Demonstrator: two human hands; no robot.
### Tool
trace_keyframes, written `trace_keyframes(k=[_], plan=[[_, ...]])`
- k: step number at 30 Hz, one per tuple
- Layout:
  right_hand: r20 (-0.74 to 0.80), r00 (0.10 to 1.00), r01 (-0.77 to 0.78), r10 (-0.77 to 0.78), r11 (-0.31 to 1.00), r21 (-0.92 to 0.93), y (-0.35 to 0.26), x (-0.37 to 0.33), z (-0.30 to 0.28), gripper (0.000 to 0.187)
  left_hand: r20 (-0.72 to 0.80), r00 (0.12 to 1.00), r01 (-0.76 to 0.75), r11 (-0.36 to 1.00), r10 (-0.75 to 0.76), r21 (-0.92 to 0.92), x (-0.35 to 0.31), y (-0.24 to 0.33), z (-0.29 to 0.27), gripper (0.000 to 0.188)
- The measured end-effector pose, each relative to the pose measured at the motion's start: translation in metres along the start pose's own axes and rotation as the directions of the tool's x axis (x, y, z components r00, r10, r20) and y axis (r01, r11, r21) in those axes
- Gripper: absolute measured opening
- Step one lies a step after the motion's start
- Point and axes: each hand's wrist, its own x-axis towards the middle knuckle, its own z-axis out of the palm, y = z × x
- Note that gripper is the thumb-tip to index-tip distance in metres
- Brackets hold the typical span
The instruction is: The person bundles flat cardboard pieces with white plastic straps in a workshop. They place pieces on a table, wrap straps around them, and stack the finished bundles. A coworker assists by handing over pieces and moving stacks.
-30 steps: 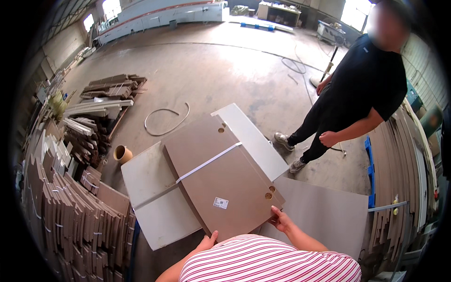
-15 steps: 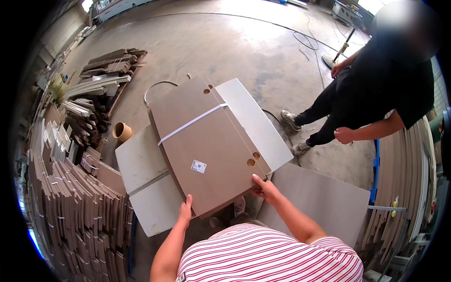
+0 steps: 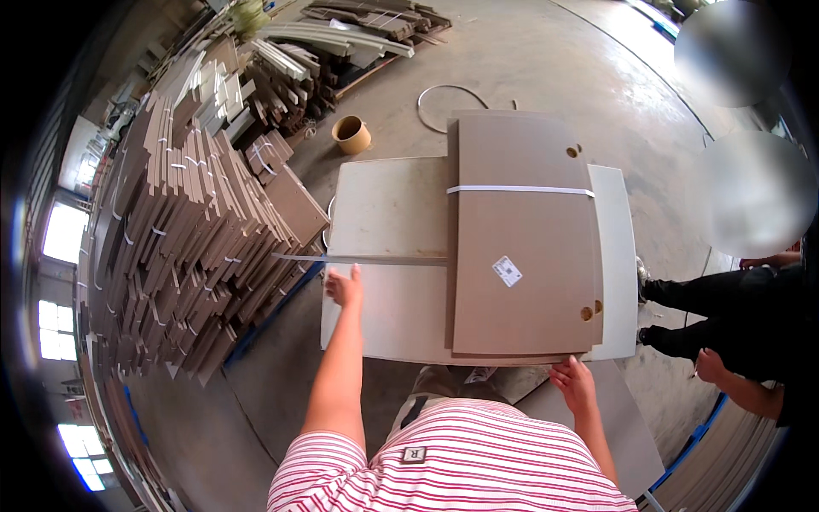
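A stack of brown panels (image 3: 520, 282) lies before me, bound by a white strap (image 3: 520, 189), with a white label and round holes along its right side. My right hand (image 3: 575, 384) holds its near right edge, the fingertips against the rim. My left hand (image 3: 345, 287) is off the stack, over the left edge of a white board (image 3: 392, 294), fingers apart and seemingly empty. Just beyond it a thin grey strip (image 3: 375, 258) runs along the gap between two white boards and sticks out past their left edge. Whether the fingers touch the strip, I cannot tell.
Several strapped bundles of brown boards (image 3: 196, 247) stand at left. A cardboard tube (image 3: 351, 135) and a loop of cable (image 3: 422, 111) are on the floor beyond. People in dark clothing (image 3: 725, 307) stand at right. A grey-brown panel (image 3: 597, 418) lies near my right arm.
My left hand has let go of the stack's near left corner and moved left to the white board's edge. My right hand stays at the near right edge. The view has swung left.
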Motion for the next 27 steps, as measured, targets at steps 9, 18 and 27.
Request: trace_keyframes(k=[9, 18, 27], plan=[[0.080, 0.993, -0.061, 0.082, 0.970, -0.237, -0.029, -0.029, 0.044, 0.024, 0.516, 0.798, 0.525, -0.063, -0.311, -0.849, 0.137, -0.014, 0.005, 0.065], [0.547, 0.765, 0.634, -0.339, 0.542, -0.551, -0.125, -0.033, 0.217, 0.025, 0.386, 0.879, 0.412, -0.038, 0.279, -0.911, 0.028, 0.150, -0.126, 0.042], [0.462, 0.822, 0.550, -0.334, 0.676, -0.491, -0.085, -0.032, 0.178, 0.023, 0.553, 0.711, 0.687, 0.258, -0.435, -0.680, 0.015, 0.040, -0.001, 0.062]])
